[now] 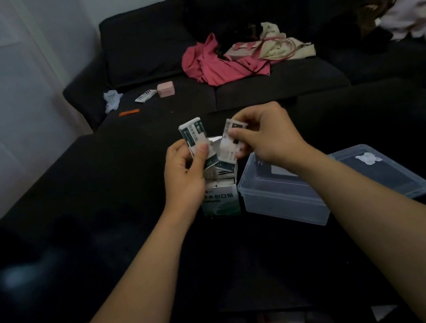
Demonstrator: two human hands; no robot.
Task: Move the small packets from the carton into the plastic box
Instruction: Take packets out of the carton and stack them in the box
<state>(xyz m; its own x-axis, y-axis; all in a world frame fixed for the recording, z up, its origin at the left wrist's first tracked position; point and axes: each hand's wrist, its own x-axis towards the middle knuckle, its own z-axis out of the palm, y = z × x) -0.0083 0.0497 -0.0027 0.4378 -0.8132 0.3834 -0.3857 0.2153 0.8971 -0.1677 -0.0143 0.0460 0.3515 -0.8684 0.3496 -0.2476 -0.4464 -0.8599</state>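
on the dark sofa seat far left lie a white tissue [112, 99], an orange strip [129, 112], one stray packet [145, 95] and a pink case [165, 89]. nearer, above the open carton [220, 197], the left hand [185, 177] pinches a small stack of packets [195, 139] between thumb and fingers. beside it the right hand [263, 136] pinches another packet [228, 145], also over the carton. just right of the carton stands the clear plastic box [282, 200], its lid [380, 171] lying beyond it.
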